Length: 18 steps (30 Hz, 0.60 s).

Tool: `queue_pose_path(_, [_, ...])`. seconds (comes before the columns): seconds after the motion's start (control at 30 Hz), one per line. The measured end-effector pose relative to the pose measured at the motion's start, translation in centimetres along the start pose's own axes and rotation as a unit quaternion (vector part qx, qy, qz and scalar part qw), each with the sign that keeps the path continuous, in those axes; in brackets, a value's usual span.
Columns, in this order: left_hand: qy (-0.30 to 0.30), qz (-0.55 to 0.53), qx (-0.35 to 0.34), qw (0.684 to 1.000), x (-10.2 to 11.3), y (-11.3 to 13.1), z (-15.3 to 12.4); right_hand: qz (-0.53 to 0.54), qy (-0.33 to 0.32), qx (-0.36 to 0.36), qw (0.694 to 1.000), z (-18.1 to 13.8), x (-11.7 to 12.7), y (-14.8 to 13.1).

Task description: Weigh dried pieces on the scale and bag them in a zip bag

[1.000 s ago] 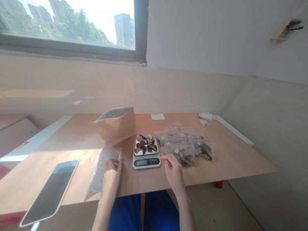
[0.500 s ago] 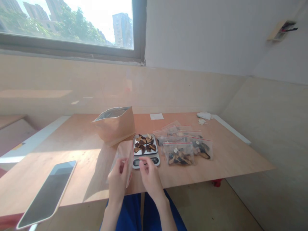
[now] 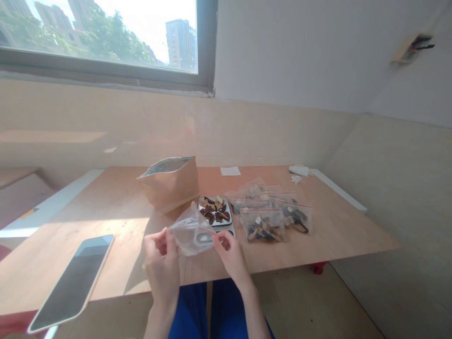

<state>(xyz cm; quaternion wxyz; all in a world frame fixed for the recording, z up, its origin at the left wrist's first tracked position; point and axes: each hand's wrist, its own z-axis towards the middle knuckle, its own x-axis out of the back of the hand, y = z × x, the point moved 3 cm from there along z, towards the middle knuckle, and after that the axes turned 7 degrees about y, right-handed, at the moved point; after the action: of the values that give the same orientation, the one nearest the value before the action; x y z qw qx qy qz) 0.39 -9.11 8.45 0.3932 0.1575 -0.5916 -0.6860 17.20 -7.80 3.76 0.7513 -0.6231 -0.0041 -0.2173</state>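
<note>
Left hand: left hand point(image 3: 161, 263) sits at about 7 o'clock from the scale, fingers point(image 3: 168, 241) pinched shut on the near-left edge of a clear zip bag.
Right hand: right hand point(image 3: 231, 256) is at about 6 o'clock from the scale, fingers closed on the bag's other edge, right by the red zip strip.
Clear zip bag: the clear zip bag point(image 3: 190, 230) is stretched between both hands, held up off the counter, looks empty as far as I can tell. It hangs in front of the scale and covers most of its display.
Scale: small digital scale point(image 3: 215, 217) just past the bag at 12 o'clock, steel plate loaded with dark and tan dried pieces point(image 3: 213, 211).
Filled bags: a bunch of filled zip bags point(image 3: 271, 217) with red strips at 3 o'clock of the scale, overlapping each other.
Kraft pouch: brown kraft pouch point(image 3: 170, 184) standing open at 10 o'clock of the scale, almost touching it.
Phone: phone point(image 3: 72, 281) lying screen up way off at 8 o'clock, near the counter edge.
Counter: wooden counter point(image 3: 335, 230), with a white paper slip point(image 3: 230, 171) at the far edge, 12 o'clock.
</note>
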Motion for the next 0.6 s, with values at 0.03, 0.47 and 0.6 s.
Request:
queue_pose_path(0.03, [-0.026, -0.002, 0.001, 1.000, -0.1, 0.4, 0.2, -0.010, -0.017, 0.024, 1.000, -0.1, 0.2, -0.2])
queue_pose_path(0.47, [-0.111, 0.055, 0.064, 0.990, -1.2, 2.1, 4.3, -0.219, -0.026, 0.211, 0.952, 3.7, 1.3, 0.0])
queue_pose_path(0.6, [-0.127, 0.055, 0.066, 0.988, -1.2, 2.2, 4.9, -0.240, -0.073, 0.222, 0.942, 4.4, 1.3, 0.3])
